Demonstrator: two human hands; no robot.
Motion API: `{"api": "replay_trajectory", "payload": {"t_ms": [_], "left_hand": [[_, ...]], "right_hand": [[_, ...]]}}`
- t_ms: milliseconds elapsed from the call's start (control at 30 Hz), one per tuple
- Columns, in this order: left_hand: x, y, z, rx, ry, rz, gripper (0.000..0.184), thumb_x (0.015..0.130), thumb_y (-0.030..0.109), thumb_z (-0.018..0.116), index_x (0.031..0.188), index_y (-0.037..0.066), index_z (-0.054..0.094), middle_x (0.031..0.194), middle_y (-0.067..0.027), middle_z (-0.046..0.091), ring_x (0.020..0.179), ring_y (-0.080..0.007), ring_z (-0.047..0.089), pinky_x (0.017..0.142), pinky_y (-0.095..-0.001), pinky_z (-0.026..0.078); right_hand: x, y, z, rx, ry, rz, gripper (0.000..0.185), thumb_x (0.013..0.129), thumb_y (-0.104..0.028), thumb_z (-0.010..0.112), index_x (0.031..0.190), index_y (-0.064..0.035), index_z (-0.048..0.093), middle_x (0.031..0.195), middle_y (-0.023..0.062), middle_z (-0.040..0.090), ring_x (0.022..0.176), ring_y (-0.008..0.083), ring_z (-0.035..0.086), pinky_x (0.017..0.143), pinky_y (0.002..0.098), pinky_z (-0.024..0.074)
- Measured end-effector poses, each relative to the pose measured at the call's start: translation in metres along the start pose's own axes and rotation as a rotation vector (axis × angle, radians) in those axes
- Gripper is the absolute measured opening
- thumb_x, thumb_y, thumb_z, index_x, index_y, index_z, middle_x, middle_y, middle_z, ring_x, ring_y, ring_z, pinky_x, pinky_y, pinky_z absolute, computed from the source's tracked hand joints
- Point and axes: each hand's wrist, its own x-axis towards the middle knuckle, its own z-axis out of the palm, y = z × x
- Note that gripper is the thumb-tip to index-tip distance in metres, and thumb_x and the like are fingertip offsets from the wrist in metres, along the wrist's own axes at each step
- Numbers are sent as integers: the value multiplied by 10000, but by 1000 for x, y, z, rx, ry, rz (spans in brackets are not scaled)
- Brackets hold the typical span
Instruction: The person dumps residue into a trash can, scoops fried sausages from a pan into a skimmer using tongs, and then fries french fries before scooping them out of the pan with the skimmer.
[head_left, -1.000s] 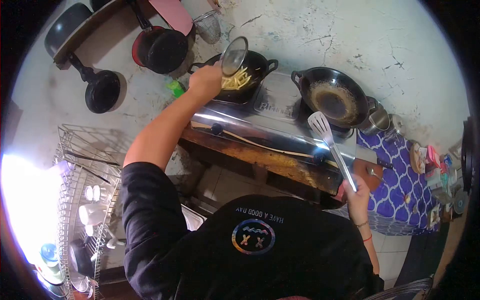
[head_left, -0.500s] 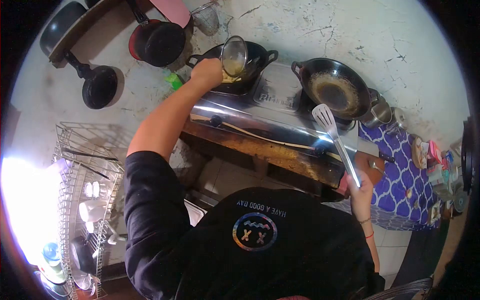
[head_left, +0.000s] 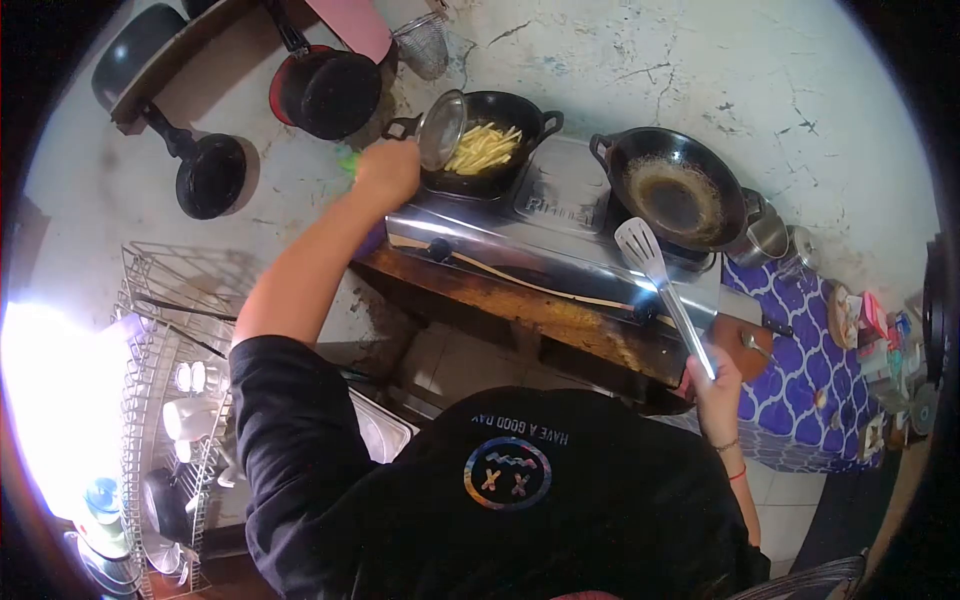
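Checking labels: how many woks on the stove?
2: left wok, holding pale strips; right wok, near the spatula. None looks hidden.

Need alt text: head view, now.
A person's left hand holds what looks like a strainer at the left of a wok of yellow strips on a stove; the right hand holds a slotted spatula. A second wok stands to the right.
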Motion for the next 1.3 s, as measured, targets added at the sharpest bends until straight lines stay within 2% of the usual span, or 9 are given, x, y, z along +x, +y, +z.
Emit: {"api": "replay_trajectory", "payload": {"t_ms": [267,333,433,533,600,967,1133,1267,1300], "left_hand": [[14,-4,19,-237,126,-47,225,773,120,476,959,25,561,833,-213,639,761,-408,610,652,-466,481],[8,-3,0,-189,95,-60,506,719,48,495,1224,78,507,895,-212,639,795,-407,605,659,-475,476],[14,-18,8,-169,155,-20,563,720,54,497,1280,114,474,903,-223,636,795,-410,604,666,-476,475],[9,-19,7,-126,167,4,561,724,56,506,1280,122,477,912,-231,632,791,-404,608,657,-472,479],[8,-20,6,-86,102,-69,462,762,87,486,1223,65,494,894,-227,635,797,-410,613,662,-472,483],[-11,-12,-21,-17,85,-157,495,743,68,502,1238,76,490,907,-233,633,822,-413,609,665,-474,486],[-6,-30,21,-143,348,5,495,710,75,536,1204,43,519,827,-202,637,728,-356,621,620,-418,491],[-21,-14,32,-913,213,-325,498,688,93,560,1174,-13,534,742,-141,614,609,-246,573,568,-315,465],[-25,-8,30,-913,218,-326,498,688,93,560,1174,-13,534,742,-141,614,609,-246,573,568,-315,465]], "right_hand": [[-4,0,-4,36,21,-7,255,839,-141,631,1031,22,590,783,10,580,638,60,454,579,164,369],[-5,0,-2,34,28,-12,256,837,-143,633,1028,23,591,777,11,580,635,62,456,576,165,370],[-5,-1,-1,21,49,-31,261,830,-147,640,1019,26,593,761,13,577,627,67,460,570,169,373],[-4,-4,-2,-17,102,-11,270,822,-155,646,1012,30,595,752,20,584,618,73,467,562,177,381],[-3,-1,-4,-59,68,-99,281,821,-160,645,1019,32,590,749,23,590,598,70,475,536,178,387],[-7,-12,-21,18,176,-67,271,827,-147,635,1029,26,579,702,27,578,504,57,464,449,165,370],[-7,-15,-24,80,140,-49,264,831,-144,629,1027,24,579,685,22,575,486,60,460,432,173,368],[-3,-11,-31,73,103,-35,253,829,-151,631,1002,27,583,677,22,573,481,68,467,424,178,366],[1,-13,-31,-7,104,-54,251,829,-164,632,984,29,586,667,27,569,468,72,462,413,180,358]]}}
